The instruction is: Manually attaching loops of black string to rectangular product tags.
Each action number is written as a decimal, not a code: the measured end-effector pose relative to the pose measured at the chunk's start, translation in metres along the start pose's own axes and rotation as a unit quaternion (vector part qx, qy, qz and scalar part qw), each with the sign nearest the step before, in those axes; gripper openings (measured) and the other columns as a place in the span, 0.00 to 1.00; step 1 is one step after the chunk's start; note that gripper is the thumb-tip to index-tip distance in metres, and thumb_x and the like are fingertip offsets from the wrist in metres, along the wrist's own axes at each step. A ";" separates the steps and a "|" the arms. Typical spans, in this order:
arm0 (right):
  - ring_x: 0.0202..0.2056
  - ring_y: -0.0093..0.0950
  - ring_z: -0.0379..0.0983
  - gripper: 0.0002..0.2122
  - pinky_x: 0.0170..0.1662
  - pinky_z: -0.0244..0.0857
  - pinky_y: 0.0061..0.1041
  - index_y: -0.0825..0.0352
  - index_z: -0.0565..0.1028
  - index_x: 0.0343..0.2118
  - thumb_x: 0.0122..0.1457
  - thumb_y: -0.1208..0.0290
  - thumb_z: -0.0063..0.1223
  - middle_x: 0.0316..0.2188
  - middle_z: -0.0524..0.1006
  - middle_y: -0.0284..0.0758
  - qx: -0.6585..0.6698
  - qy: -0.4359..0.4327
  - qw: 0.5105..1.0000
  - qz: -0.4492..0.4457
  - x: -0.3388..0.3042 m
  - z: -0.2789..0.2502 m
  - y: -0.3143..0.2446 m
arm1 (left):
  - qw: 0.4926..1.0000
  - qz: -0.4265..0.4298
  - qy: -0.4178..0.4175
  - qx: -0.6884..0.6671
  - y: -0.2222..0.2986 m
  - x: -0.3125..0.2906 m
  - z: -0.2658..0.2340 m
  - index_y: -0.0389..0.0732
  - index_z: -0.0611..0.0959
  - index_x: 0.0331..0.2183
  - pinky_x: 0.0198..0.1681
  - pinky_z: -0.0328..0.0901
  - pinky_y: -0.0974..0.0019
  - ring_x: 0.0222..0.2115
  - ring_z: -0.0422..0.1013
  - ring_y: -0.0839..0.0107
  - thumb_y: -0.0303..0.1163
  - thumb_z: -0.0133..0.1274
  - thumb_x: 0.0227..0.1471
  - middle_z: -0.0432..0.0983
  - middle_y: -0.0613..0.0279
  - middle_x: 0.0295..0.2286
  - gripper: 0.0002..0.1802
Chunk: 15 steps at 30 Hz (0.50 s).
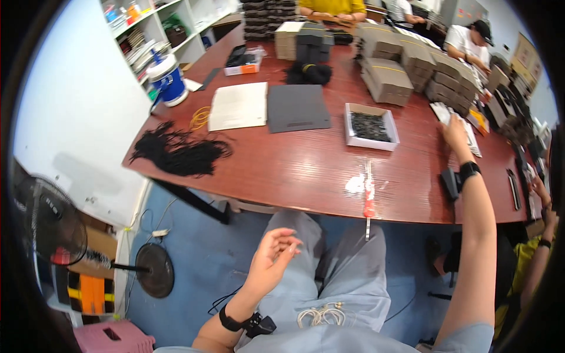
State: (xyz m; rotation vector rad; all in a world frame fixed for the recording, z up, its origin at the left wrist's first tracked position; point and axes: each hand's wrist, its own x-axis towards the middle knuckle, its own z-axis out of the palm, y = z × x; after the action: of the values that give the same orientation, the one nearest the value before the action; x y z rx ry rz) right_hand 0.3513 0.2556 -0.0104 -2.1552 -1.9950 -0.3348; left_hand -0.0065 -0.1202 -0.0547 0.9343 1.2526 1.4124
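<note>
My left hand (274, 259) hovers over my lap, palm turned inward, fingers loosely curled and apart, with nothing in it. My right hand (455, 134) reaches to the right side of the table, its fingers closed on white strips (472, 140) lying there; the fingertips are partly hidden. Between my arms, a slim red-handled tool (369, 203) lies across the table's front edge, one end sticking out. Beyond it stands a white box (361, 142) of small black pieces. Left of the box lie a dark grey sheet (298, 106) and a cream sheet (238, 106).
Black cords (179, 152) and yellow bands (200, 118) lie at the table's left. Banded grey-brown stacks (386, 80) fill the far right. A blue-and-white jug (168, 81) stands far left, a fan (50, 215) below it. Other people sit behind and at the right.
</note>
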 end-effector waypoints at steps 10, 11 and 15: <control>0.50 0.40 0.53 0.20 0.52 0.46 0.32 0.68 0.59 0.47 0.51 0.70 0.45 0.47 0.59 0.47 0.265 0.112 0.913 -0.289 -0.132 -0.058 -0.061 | 0.760 0.366 0.177 0.507 0.084 0.079 -0.093 0.35 0.75 0.28 0.35 0.59 0.65 0.30 0.65 0.61 0.25 0.49 0.40 0.70 0.57 0.27 0.08; 0.51 0.40 0.52 0.20 0.52 0.46 0.32 0.68 0.58 0.47 0.51 0.70 0.45 0.47 0.59 0.46 0.272 0.111 0.911 -0.288 -0.149 -0.057 -0.066 | 0.746 0.366 0.173 0.529 0.088 0.089 -0.106 0.35 0.75 0.27 0.35 0.59 0.65 0.30 0.65 0.60 0.25 0.49 0.39 0.70 0.56 0.27 0.07; 0.52 0.41 0.50 0.20 0.53 0.45 0.33 0.69 0.58 0.47 0.50 0.71 0.45 0.47 0.58 0.46 0.284 0.097 0.917 -0.264 -0.196 -0.051 -0.072 | 0.698 0.369 0.147 0.596 0.096 0.132 -0.124 0.37 0.75 0.27 0.36 0.60 0.64 0.32 0.65 0.61 0.25 0.50 0.38 0.69 0.58 0.27 0.07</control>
State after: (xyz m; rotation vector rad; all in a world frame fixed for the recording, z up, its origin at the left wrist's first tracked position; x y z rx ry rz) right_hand 0.2636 0.0594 -0.0190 -1.1801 -2.1763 -0.0194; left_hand -0.1712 -0.0167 0.0108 2.3739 2.2657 1.1975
